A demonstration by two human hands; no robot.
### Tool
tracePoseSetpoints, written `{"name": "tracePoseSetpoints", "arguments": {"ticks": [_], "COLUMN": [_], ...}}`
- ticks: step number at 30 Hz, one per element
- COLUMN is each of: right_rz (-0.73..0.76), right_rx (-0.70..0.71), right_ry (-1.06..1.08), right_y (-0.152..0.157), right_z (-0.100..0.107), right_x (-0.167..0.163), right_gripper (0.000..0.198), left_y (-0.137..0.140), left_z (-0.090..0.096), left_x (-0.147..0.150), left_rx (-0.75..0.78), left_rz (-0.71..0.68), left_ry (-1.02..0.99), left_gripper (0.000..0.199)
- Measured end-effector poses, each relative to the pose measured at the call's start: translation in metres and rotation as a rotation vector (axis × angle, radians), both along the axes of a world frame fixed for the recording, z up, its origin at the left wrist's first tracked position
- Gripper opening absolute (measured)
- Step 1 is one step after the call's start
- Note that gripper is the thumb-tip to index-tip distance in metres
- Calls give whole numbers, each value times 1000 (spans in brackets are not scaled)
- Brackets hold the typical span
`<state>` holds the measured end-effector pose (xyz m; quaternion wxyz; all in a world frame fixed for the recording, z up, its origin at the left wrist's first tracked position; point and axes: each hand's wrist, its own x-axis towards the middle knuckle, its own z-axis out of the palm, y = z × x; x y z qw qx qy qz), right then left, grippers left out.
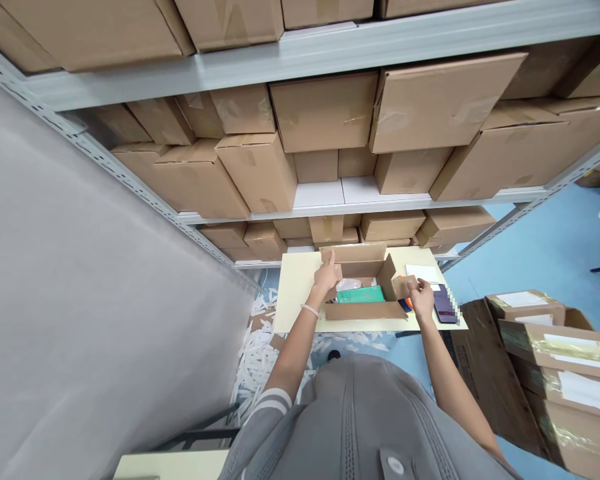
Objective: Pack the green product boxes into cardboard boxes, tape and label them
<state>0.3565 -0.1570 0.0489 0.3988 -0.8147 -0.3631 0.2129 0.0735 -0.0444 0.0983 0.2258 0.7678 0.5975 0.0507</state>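
Observation:
An open cardboard box (367, 311) sits on a pale yellow tabletop, its flaps raised or folded outward. Inside lie a green package (361, 295) and a clear plastic-wrapped item (349, 285); other contents are partly hidden. My left hand (327, 273) grips the left end flap, one finger pointing up along the box's back corner. On the opposite side, my right hand (422, 300) pinches the outer edge of the right end flap (403, 287), which leans outward. An orange and blue round object (407, 304), perhaps a tape roll, shows partly beneath that flap.
A dark phone-like object (444, 304) and white paper (422, 272) lie right of the box on the tabletop (297, 293). Metal shelves (360, 205) full of cartons stand ahead. Taped cartons (565, 360) are stacked at right. Paper strips (263, 367) litter the floor beside the left wall.

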Motion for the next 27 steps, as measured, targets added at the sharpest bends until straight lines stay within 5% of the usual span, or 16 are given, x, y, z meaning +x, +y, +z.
{"name": "tracePoseSetpoints", "arguments": {"ticks": [3, 7, 13, 17, 20, 27], "right_rz": [75, 378, 707, 804, 838, 937], "right_rx": [83, 58, -163, -280, -328, -233], "right_ry": [74, 80, -72, -201, -257, -234], "right_y": [3, 12, 19, 24, 27, 21], "right_z": [15, 26, 1, -21, -30, -22], "right_x": [-13, -34, -52, -54, -53, -36], "right_gripper": [75, 79, 82, 82, 82, 79], "left_y": [-2, -5, -11, -20, -31, -50], "left_z": [-6, -10, -27, -43, -52, -56], "left_x": [3, 4, -16, -34, -38, -30], "left_rx": [-11, -12, -23, -11, 27, 200], "left_rz": [8, 3, -52, -112, -151, -181], "left_ry": [-23, -110, -367, -520, -452, -289], "left_gripper": [69, 68, 62, 57, 60, 48]}}
